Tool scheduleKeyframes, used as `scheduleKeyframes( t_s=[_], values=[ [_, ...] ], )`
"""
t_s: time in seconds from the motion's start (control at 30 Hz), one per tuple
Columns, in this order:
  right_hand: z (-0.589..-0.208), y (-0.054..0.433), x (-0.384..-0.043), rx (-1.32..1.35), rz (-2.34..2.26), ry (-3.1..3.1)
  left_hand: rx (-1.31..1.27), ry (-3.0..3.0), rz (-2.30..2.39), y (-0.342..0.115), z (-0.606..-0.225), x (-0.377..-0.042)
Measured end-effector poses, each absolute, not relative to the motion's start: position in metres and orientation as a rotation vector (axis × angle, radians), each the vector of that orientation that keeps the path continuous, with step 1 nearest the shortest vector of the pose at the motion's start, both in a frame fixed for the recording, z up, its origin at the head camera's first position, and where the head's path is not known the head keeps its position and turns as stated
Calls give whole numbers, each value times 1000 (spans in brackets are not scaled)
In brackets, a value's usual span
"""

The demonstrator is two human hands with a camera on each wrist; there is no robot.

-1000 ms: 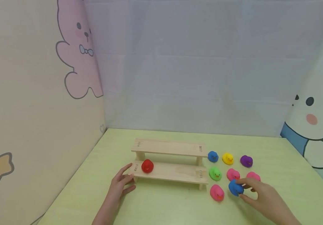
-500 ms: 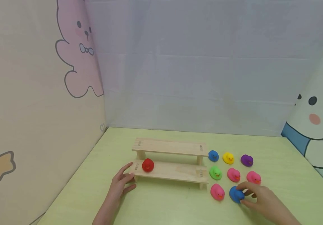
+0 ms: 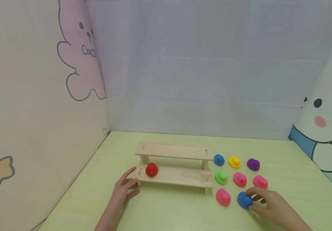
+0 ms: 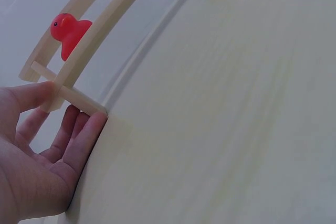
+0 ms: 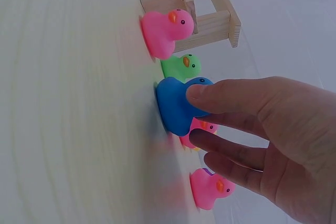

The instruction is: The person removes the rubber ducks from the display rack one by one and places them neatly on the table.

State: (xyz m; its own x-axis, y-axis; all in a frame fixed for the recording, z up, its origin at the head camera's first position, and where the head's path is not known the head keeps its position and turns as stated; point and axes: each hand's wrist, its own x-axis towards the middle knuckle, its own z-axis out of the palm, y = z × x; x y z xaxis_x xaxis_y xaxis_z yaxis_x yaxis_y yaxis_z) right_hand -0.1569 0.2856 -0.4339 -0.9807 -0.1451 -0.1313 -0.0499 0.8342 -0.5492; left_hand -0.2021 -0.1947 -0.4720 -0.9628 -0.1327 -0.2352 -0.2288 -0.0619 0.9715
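Note:
My right hand [image 3: 269, 203] pinches a blue rubber duck [image 3: 244, 201] between thumb and fingers at the near right of the table. In the right wrist view the thumb lies on the side of the blue duck [image 5: 173, 106], whose base is right at the tabletop. My left hand [image 3: 122, 187] holds the left end of a two-tier wooden shelf [image 3: 174, 176]. The left wrist view has thumb and index finger at the board's end, other fingers by the leg. A red rubber duck [image 3: 151, 170] sits on the lower tier, toward the left.
Right of the shelf stand a blue duck [image 3: 219, 160], a yellow duck [image 3: 234, 162], a purple duck [image 3: 253, 164], a green duck [image 3: 221, 177] and pink ducks [image 3: 239, 179], one of them [image 3: 223, 197] beside the held duck. A pale curtain [image 3: 197, 80] hangs behind the table.
The right hand has brought the blue duck down toward the table and slightly right, uncovering more of the pink ducks behind. The left hand stays at the shelf end.

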Motion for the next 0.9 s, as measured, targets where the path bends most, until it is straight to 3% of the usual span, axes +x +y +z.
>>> scheduleKeyframes(
  t_s=[0.63,0.9],
  values=[
    [-407,272,-166,-423,-714,2998,-393,2119,2196,-196,-475,-203],
    [-398,240,-177,-784,-753,3158,-388,2114,2212,-195,-474,-202]
  ],
)
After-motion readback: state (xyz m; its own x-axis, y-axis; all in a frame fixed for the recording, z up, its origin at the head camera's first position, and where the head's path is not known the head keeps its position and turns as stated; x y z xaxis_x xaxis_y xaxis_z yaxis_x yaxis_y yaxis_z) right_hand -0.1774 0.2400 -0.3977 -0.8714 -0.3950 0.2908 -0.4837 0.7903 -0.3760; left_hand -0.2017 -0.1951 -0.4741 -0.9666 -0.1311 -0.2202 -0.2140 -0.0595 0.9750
